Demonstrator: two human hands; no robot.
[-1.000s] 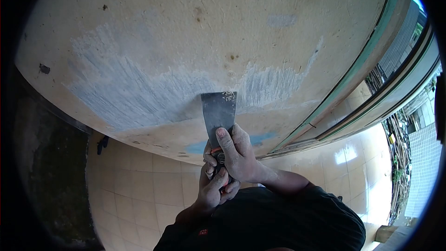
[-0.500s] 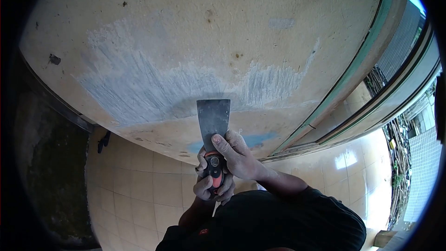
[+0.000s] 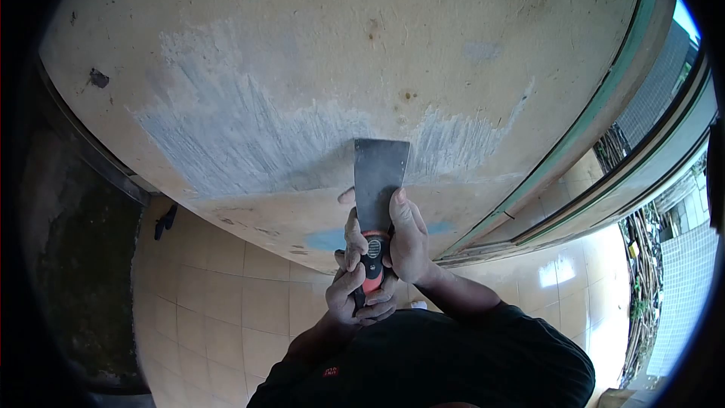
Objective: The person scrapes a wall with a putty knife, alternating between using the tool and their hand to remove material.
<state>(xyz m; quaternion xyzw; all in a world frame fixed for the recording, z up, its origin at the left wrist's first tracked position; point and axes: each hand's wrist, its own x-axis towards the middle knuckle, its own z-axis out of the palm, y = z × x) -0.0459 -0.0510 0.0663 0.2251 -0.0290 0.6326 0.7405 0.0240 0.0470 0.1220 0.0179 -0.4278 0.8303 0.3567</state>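
A wide grey scraper blade [image 3: 380,181] with a red and black handle [image 3: 373,264] points up toward the wall [image 3: 317,45]. My left hand [image 3: 353,283] is wrapped round the handle, its fingers dusted pale. On the right side, my right hand [image 3: 408,242] grips the lower blade and the top of the handle, thumb against the blade's edge. The blade's top edge lies over the lower part of a scratched, whitish-grey patch [image 3: 226,121]. Whether it touches the wall is hard to tell.
Below the wall is a tiled floor [image 3: 219,287] with a dark object [image 3: 165,221] at the left. A green-edged frame [image 3: 589,121] runs down the right, with a bundle of sticks [image 3: 642,279] beyond. Faint blue marks [image 3: 326,239] show low on the wall.
The scraper and both hands have moved right and slightly up in view. My right thumb has shifted from the blade's face to its right edge.
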